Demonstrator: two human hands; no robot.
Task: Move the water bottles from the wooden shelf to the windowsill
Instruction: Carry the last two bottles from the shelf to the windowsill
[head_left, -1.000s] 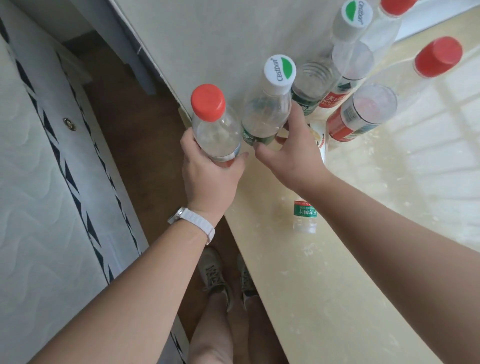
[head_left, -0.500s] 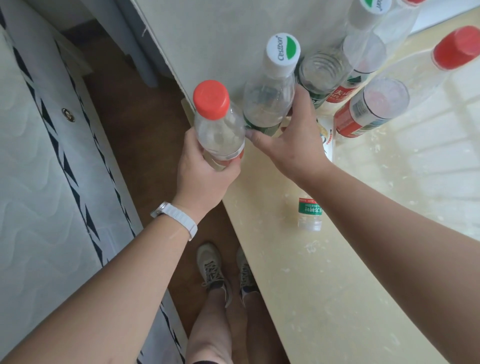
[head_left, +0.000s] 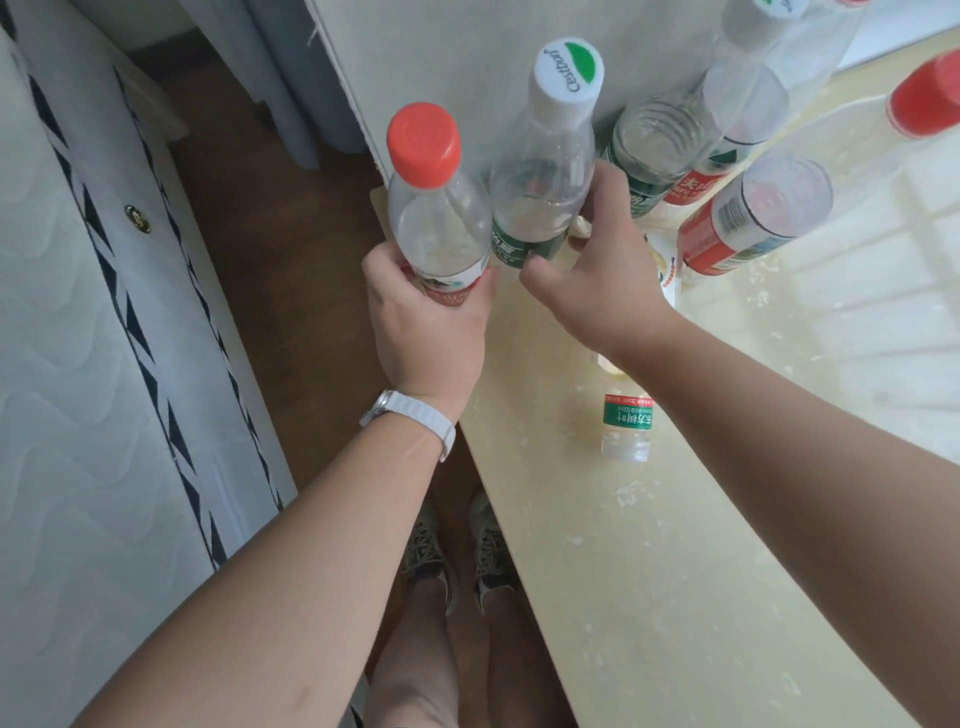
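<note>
1. Your left hand (head_left: 426, 322) is wrapped round the lower body of the red-capped bottle (head_left: 439, 208), fingers curled over its label. That low grip keeps it upright, cap up
2. Your right hand (head_left: 602, 280) grasps the white-capped bottle (head_left: 540, 192), fingers curved behind it and thumb at the front by the green label. The two bottles touch side by side
3. Both bottles are at the end of the windowsill (head_left: 675, 571), close to the wall. Your hands hide their bases, so I cannot tell whether they are set down yet
4. Just beyond them, an uncapped bottle (head_left: 654, 140) and a red-labelled bottle (head_left: 753, 213) cluster against the wall. You seem to be tucking this pair in beside them to keep the group tight
5. A small green-labelled bottle (head_left: 626, 421) stands apart, under your right forearm. Mind it when you draw that arm back
6. The wooden shelf is out of view
</note>
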